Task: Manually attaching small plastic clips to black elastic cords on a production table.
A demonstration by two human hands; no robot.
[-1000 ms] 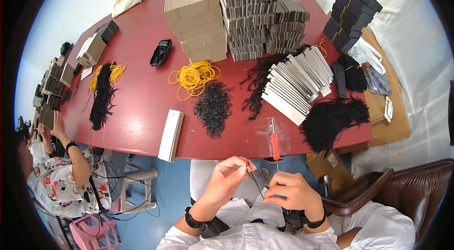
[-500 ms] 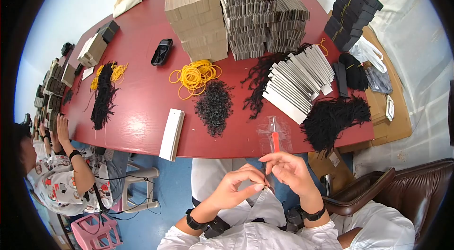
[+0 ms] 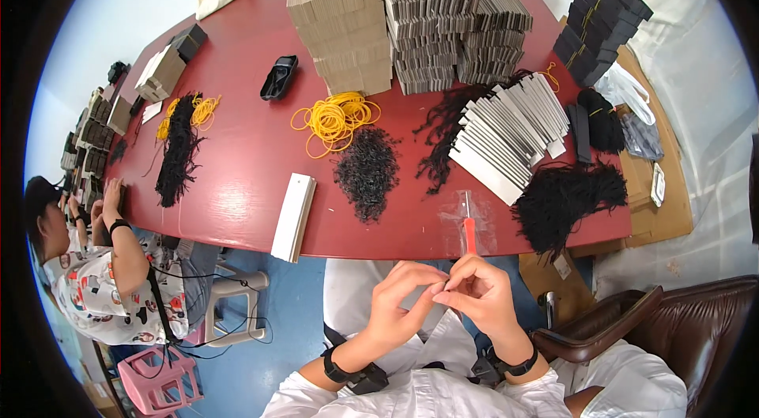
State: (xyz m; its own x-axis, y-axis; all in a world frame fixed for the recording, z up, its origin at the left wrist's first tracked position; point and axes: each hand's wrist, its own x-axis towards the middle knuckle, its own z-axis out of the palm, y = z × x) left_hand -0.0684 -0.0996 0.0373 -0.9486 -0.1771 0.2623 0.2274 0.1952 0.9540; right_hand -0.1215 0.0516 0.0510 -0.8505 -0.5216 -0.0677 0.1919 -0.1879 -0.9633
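My left hand (image 3: 403, 301) and my right hand (image 3: 484, 295) meet fingertip to fingertip over my lap, just below the front edge of the red table (image 3: 237, 181). Both pinch a thin black cord (image 3: 444, 286), most of it hidden by the fingers. Right above my hands, an orange-handled tool (image 3: 470, 233) lies on a clear plastic sheet at the table edge. A heap of black cords (image 3: 565, 201) lies to the right of it, and a smaller pile of black pieces (image 3: 368, 171) to the left.
Fanned grey cards (image 3: 506, 133), tall card stacks (image 3: 443, 15), brown cardboard stacks (image 3: 340, 23), yellow rubber bands (image 3: 336, 118) and a white flat strip (image 3: 294, 216) lie on the table. Another person (image 3: 95, 260) sits at the left end. A brown leather chair (image 3: 672, 323) stands to my right.
My hands were apart with the cord stretched between them. They have closed together, and the right hand dropped from near the table edge to meet the left.
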